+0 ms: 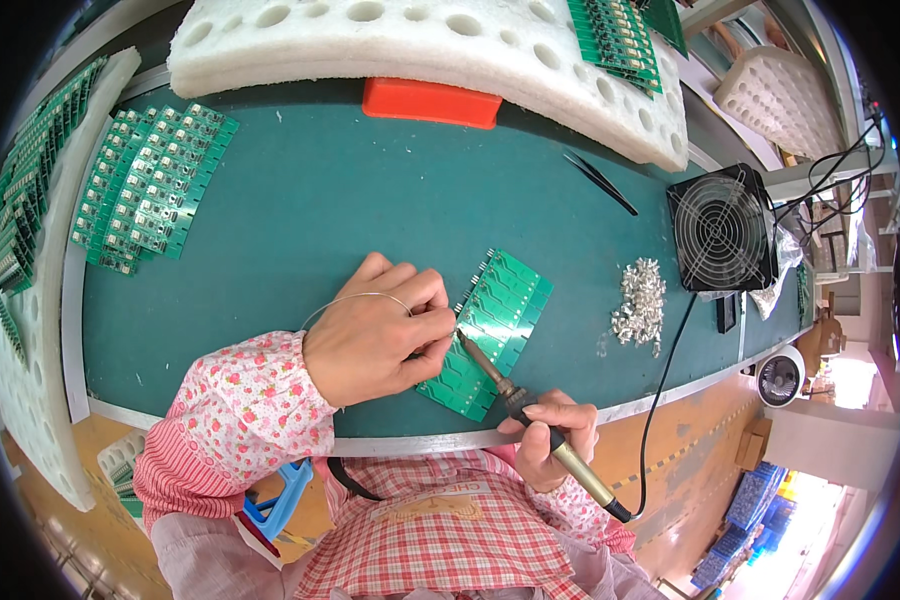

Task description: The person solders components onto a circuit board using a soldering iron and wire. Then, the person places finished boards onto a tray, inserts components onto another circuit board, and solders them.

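My left hand (380, 330) is closed in a pinch on a thin solder wire (355, 296), which loops back over the knuckles. Its fingertips are at the left edge of a green circuit board panel (495, 320) lying on the bench. In my right hand (552, 437) is a soldering iron (567, 458) with a dark grip and a gold-coloured handle. The iron's tip points up and left and meets the wire end near the board's left edge; whether it touches a joint is too small to tell. Small pins stick out along that edge.
Stacked board panels (155, 185) lie at the left beside a white foam rack (45, 350) of boards. A foam block (420, 50) and a red box (431, 103) stand at the back. Rightward are tweezers (602, 183), a pile of small metal parts (640, 305) and a fan (720, 228).
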{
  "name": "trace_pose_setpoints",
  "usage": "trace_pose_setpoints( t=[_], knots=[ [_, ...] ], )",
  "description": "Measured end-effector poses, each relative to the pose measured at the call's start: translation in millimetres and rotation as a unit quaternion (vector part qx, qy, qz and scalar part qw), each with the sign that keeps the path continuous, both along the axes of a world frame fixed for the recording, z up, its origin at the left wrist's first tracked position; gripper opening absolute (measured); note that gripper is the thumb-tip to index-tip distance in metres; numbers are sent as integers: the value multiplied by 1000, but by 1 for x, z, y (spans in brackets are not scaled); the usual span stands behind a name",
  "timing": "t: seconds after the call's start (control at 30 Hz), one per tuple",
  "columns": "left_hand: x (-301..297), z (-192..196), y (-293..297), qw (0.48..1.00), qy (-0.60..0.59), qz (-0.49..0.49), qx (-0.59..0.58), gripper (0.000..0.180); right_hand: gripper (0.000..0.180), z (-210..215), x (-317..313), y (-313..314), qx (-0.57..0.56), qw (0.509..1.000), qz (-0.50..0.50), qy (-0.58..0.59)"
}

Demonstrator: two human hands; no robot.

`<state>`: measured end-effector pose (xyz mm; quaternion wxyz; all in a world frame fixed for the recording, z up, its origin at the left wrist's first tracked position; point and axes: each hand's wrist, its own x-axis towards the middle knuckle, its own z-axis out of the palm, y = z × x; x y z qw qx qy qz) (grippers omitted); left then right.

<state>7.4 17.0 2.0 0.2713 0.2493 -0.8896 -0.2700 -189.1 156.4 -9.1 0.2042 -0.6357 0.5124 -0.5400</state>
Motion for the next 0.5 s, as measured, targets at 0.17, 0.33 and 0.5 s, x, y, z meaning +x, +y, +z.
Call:
trace_pose_setpoints(
  t=[0.17, 0.33, 0.5],
  knots=[
    [0, 1, -1, 1000, 2, -4, 5, 17, 13, -1, 0, 0, -6, 1000, -3, -3],
    [3, 5, -3, 1000, -17, 0, 23, 20, 13, 0, 1, -1, -12, 1000, -9, -4],
    [3, 5, -4, 999, -28, -7, 15, 15, 17, -3, -1, 4, 7, 998, -37, -46]
  ],
)
